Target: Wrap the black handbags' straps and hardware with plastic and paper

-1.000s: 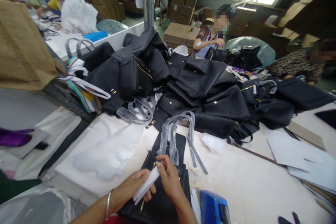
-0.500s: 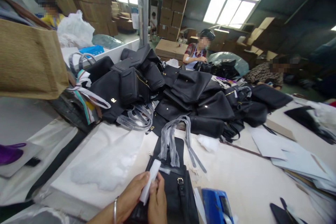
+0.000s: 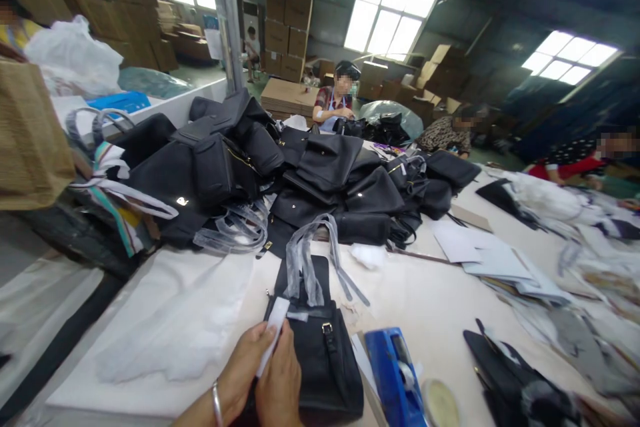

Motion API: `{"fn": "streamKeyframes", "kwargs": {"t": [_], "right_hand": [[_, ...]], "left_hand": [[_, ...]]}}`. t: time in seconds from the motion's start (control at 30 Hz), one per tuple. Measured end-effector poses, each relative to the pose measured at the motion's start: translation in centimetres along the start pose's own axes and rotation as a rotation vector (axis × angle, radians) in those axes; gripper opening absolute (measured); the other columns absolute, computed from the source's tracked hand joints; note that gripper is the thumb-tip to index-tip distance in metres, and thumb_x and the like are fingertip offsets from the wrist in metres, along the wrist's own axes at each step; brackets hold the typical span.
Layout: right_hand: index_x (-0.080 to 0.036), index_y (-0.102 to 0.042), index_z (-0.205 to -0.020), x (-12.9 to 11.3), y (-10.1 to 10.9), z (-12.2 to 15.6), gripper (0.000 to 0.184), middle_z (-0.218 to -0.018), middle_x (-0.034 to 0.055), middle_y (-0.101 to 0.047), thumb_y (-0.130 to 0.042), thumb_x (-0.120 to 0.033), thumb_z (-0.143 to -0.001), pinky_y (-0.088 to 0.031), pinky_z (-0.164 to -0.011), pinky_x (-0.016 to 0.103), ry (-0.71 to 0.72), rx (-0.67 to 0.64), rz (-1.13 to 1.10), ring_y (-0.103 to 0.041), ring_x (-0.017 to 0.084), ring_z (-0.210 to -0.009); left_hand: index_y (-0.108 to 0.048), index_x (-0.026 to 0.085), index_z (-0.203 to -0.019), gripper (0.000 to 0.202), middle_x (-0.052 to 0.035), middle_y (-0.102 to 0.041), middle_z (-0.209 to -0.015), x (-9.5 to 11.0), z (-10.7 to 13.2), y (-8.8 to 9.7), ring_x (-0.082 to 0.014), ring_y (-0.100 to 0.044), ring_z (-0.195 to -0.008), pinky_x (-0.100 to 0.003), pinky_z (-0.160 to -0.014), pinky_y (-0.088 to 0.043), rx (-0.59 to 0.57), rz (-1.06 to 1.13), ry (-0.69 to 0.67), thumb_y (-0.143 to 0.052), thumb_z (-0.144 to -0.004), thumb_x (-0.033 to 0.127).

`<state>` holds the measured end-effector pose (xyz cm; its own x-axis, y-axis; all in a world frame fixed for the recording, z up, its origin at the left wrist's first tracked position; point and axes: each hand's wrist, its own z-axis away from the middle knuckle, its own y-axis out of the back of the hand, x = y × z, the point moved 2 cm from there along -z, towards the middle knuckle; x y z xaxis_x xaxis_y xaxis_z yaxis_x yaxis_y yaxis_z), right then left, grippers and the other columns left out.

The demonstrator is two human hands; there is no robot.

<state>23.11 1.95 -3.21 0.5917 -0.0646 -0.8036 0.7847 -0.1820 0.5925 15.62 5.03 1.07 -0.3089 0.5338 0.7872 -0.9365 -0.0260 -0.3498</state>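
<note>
Both my left hand and my right hand are closed on a folded white strip, perhaps paper or foam. It slants up between my fingers, above the left side of a black backpack. A silver bracelet rings my left wrist. The backpack lies on the table with its flap stretched away from me and a gold buckle on its front. Wrapped straps in clear film lie over the flap. My hands hide the backpack's lower left part.
A heap of black bags fills the back of the table. A blue tape dispenser and a tape roll stand at right, beyond them another black bag. White sheets lie at left. Co-workers sit across the table.
My view has swung to the right, so things appear shifted left, and the tape roll and another co-worker have come into sight. Both hands still hold the white strip.
</note>
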Motion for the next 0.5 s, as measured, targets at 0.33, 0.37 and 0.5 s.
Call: {"fn": "streamKeyframes", "kwargs": {"t": [0.33,0.37,0.5], "right_hand": [[-0.022,-0.035,-0.141,0.5,6.9,-1.2,0.061,-0.118,0.0094,-0.061,-0.054,-0.034,-0.084,-0.054,-0.078,0.034,-0.105,-0.288,-0.423,-0.065,0.022,-0.094],[-0.020,-0.043,-0.135,0.4,7.3,-1.8,0.051,-0.108,0.0080,-0.065,-0.050,-0.037,-0.087,-0.054,-0.071,0.031,-0.196,-0.259,-0.457,-0.065,0.020,-0.085],[-0.018,-0.066,-0.085,0.5,6.7,-4.4,0.015,-0.075,0.0009,-0.064,-0.065,-0.029,-0.076,-0.047,-0.063,0.026,-0.272,-0.122,-0.262,-0.060,0.017,-0.070]], "left_hand": [[-0.060,0.016,-0.072,0.042,0.0013,-0.060,-0.060,-0.9,-0.6,0.0,-0.0124,-0.053,-0.052,-0.023,-0.050,-0.042,0.061,-0.135,-0.030,-0.069,-0.069,0.057],[-0.059,0.017,-0.070,0.043,0.0016,-0.060,-0.059,-1.1,-0.7,0.0,-0.0125,-0.052,-0.050,-0.022,-0.049,-0.041,0.048,-0.173,-0.030,-0.070,-0.068,0.058],[-0.061,0.019,-0.073,0.048,0.0023,-0.062,-0.057,-1.7,-1.4,-0.3,-0.0169,-0.056,-0.052,-0.024,-0.048,-0.043,0.046,-0.316,0.048,-0.076,-0.054,0.061]]}}
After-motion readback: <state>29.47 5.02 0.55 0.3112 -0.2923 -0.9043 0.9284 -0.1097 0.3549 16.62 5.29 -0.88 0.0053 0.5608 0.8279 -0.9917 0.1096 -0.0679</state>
